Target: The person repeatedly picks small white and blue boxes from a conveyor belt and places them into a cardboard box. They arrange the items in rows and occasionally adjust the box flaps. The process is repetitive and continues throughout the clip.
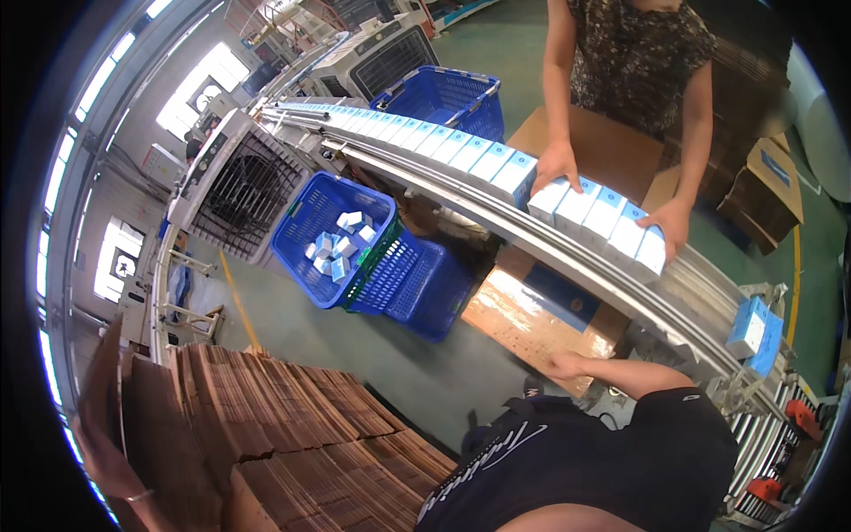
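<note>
At the lower left rim my left hand (105, 448) is dim and blurred, beside an upright brown cardboard sheet (99, 368). Its fingers are smeared, so I cannot make out a grip. My right hand (566, 363) is over the near edge of a taped brown carton (505, 315), fingers loosely curled with nothing visible in them. Whether it touches the carton is unclear. Across the conveyor (496, 213), another person's two hands (557, 165) press the ends of a short row of white and blue boxes (603, 217). A longer row of similar boxes (425, 139) stretches to the far left.
Stacks of flattened cartons (292, 399) fill the lower left. A blue basket (386, 253) holding several small boxes stands left of the taped carton, near a large fan unit (248, 182). Another blue basket (483, 111) is behind the conveyor. Rollers (753, 461) lie at the lower right.
</note>
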`<state>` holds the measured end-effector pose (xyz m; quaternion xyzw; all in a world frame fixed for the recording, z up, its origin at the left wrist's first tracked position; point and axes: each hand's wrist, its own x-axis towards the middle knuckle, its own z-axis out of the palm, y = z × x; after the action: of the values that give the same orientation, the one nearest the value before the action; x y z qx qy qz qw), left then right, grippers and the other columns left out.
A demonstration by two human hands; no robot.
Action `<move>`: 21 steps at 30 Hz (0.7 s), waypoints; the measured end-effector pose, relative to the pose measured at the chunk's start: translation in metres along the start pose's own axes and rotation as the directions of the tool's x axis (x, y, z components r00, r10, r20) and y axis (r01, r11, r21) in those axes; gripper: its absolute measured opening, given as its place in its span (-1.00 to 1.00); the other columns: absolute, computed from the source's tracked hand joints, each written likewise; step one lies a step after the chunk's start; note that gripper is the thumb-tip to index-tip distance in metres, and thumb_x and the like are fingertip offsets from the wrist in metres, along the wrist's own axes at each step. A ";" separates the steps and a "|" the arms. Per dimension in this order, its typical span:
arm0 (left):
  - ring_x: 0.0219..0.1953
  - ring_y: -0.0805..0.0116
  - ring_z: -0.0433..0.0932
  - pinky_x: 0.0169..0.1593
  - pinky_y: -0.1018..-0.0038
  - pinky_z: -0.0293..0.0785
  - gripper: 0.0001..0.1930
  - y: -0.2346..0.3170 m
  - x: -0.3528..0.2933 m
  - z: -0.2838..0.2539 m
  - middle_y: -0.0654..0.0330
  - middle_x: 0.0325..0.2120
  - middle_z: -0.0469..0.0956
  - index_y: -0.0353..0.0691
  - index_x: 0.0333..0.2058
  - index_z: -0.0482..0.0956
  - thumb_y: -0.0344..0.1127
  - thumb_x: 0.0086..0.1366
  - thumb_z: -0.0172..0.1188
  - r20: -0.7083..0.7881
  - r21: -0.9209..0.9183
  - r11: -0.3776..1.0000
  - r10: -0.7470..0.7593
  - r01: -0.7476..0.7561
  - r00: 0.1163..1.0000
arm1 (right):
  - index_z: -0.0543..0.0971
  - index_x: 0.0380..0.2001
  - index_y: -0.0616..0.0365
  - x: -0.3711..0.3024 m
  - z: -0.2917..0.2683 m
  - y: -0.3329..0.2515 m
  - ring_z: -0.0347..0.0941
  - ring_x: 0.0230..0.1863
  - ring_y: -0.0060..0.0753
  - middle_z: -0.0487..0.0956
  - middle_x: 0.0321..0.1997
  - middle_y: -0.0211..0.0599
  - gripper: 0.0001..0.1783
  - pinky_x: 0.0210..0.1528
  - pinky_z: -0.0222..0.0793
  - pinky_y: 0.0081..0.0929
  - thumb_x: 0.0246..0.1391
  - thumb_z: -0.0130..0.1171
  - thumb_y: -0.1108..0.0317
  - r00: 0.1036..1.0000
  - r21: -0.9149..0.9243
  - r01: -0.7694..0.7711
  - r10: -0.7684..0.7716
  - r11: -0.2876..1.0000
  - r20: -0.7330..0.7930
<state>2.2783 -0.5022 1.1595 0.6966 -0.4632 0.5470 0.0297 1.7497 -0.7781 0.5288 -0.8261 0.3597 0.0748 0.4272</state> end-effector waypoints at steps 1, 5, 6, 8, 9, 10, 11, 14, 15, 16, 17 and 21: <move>-0.11 0.15 0.51 0.01 0.40 0.40 -0.75 0.056 0.025 -0.023 0.05 -0.10 0.51 -0.32 -0.05 0.47 -0.44 0.35 -0.07 0.038 0.117 0.978 0.170 -0.174 0.985 | 0.53 -0.53 0.23 0.015 -0.038 -0.051 0.48 -0.51 -0.04 0.50 -0.62 0.00 -0.56 -0.39 0.38 -0.20 0.02 -0.02 0.02 0.987 0.132 0.061 -0.040 0.989 -0.154; -0.15 0.33 0.52 -0.03 0.46 0.41 -0.74 0.182 0.080 0.011 0.10 -0.16 0.53 -0.33 -0.07 0.48 -0.35 0.33 -0.01 -0.122 -0.462 0.865 0.155 -0.195 0.980 | 0.27 0.11 0.18 0.032 -0.161 -0.172 0.30 0.08 0.00 0.33 0.11 0.04 -0.36 0.10 0.23 -0.24 0.01 0.17 0.12 0.717 0.113 0.465 -0.299 0.878 -0.629; -0.16 0.35 0.52 -0.04 0.48 0.41 -0.72 0.205 0.101 0.015 0.12 -0.19 0.54 -0.32 -0.07 0.49 -0.30 0.33 0.01 -0.165 -0.564 0.801 0.131 -0.202 0.978 | 0.21 0.16 0.18 0.026 -0.177 -0.189 0.22 0.17 0.00 0.24 0.19 0.03 -0.27 0.16 0.18 -0.21 -0.02 0.22 0.12 0.501 -0.077 0.558 -0.409 0.827 -0.763; -0.20 0.41 0.52 -0.07 0.52 0.41 -0.68 0.238 0.138 0.035 0.15 -0.23 0.55 -0.30 -0.08 0.50 -0.20 0.32 0.04 -0.216 -0.762 0.618 0.041 -0.194 0.976 | 0.21 0.18 0.15 -0.004 -0.210 -0.217 0.15 0.20 0.08 0.16 0.23 -0.01 -0.17 0.20 0.14 -0.14 -0.14 0.33 0.13 0.336 -0.239 0.409 -0.389 0.881 -0.858; -0.22 0.44 0.51 -0.09 0.54 0.40 -0.65 0.253 0.155 0.059 0.17 -0.26 0.56 -0.29 -0.08 0.51 -0.15 0.31 0.06 -0.202 -0.872 0.459 -0.016 -0.173 0.979 | 0.24 0.15 0.16 -0.015 -0.222 -0.219 0.23 0.14 0.07 0.24 0.18 -0.02 -0.17 0.16 0.20 -0.14 -0.18 0.36 0.14 0.252 -0.263 0.317 -0.348 0.911 -0.903; -0.22 0.45 0.51 -0.08 0.57 0.37 -0.68 0.276 0.161 0.103 0.18 -0.25 0.56 -0.29 -0.09 0.51 -0.19 0.32 0.05 -0.124 -0.989 0.079 -0.006 -0.123 0.992 | 0.30 0.08 0.15 -0.027 -0.231 -0.202 0.32 0.02 0.01 0.35 0.05 -0.06 -0.22 0.04 0.28 -0.20 -0.24 0.38 0.17 0.126 -0.266 0.175 -0.289 0.948 -0.949; -0.28 0.53 0.47 -0.15 0.65 0.33 -0.71 0.298 0.152 0.148 0.25 -0.32 0.54 -0.29 -0.12 0.52 -0.21 0.33 0.04 0.014 -0.982 -0.190 -0.146 -0.015 0.989 | 0.37 0.01 0.14 -0.034 -0.231 -0.186 0.42 -0.10 -0.06 0.45 -0.08 -0.11 -0.27 -0.07 0.36 -0.26 -0.29 0.41 0.21 0.026 -0.242 0.077 -0.244 0.967 -0.969; -0.35 0.68 0.33 -0.29 0.71 0.23 -0.81 0.381 0.117 0.248 0.39 -0.43 0.44 -0.22 -0.29 0.52 -0.23 0.34 0.04 0.110 -0.921 -0.373 0.041 0.117 0.993 | 0.49 -0.30 0.13 -0.085 -0.239 -0.189 0.45 -0.46 -0.23 0.50 -0.47 -0.30 -0.52 -0.44 0.33 -0.40 -0.36 0.42 0.26 0.180 -0.257 -0.168 -0.227 0.952 -0.957; -0.27 0.59 0.38 -0.17 0.65 0.28 -0.80 0.415 0.104 0.273 0.32 -0.35 0.46 -0.29 -0.23 0.49 -0.28 0.35 0.00 0.133 -0.951 -0.278 0.026 0.135 0.991 | 0.51 -0.37 0.14 -0.091 -0.233 -0.198 0.44 -0.51 -0.25 0.49 -0.54 -0.33 -0.58 -0.50 0.29 -0.41 -0.36 0.42 0.25 0.220 -0.243 -0.253 -0.189 0.936 -0.957; -0.15 0.43 0.40 -0.01 0.52 0.29 -0.75 0.449 0.097 0.274 0.20 -0.22 0.45 -0.36 -0.11 0.40 -0.32 0.33 0.02 0.102 -0.970 -0.219 0.038 0.108 0.994 | 0.50 -0.42 0.11 -0.089 -0.225 -0.203 0.42 -0.54 -0.28 0.47 -0.56 -0.36 -0.63 -0.54 0.29 -0.43 -0.34 0.40 0.24 0.228 -0.285 -0.308 -0.221 0.908 -0.948; 0.00 0.25 0.36 0.11 0.43 0.22 -0.62 0.487 0.082 0.291 0.05 -0.06 0.40 -0.37 0.02 0.30 -0.34 0.27 0.07 -0.039 -0.997 -0.061 -0.027 -0.041 0.999 | 0.48 -0.41 0.09 -0.085 -0.213 -0.204 0.40 -0.53 -0.32 0.44 -0.56 -0.40 -0.63 -0.53 0.29 -0.44 -0.30 0.37 0.19 0.279 -0.251 -0.435 -0.136 0.865 -0.951; 0.20 -0.12 0.16 0.23 -0.05 -0.04 -0.33 0.590 0.008 0.282 -0.11 0.14 0.21 -0.38 0.10 0.24 -0.24 0.03 0.25 -0.401 -0.888 -0.166 0.736 -0.430 0.545 | 0.44 -0.35 0.07 -0.030 -0.190 -0.201 0.38 -0.40 -0.32 0.40 -0.42 -0.35 -0.66 -0.39 0.33 -0.41 -0.08 0.22 0.08 0.356 -0.151 -0.728 0.182 0.668 -0.916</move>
<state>2.0851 -0.9975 0.7789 0.2787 -0.9510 -0.0097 0.1332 1.8250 -0.8309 0.7914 -0.6902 0.7074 -0.1159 -0.0986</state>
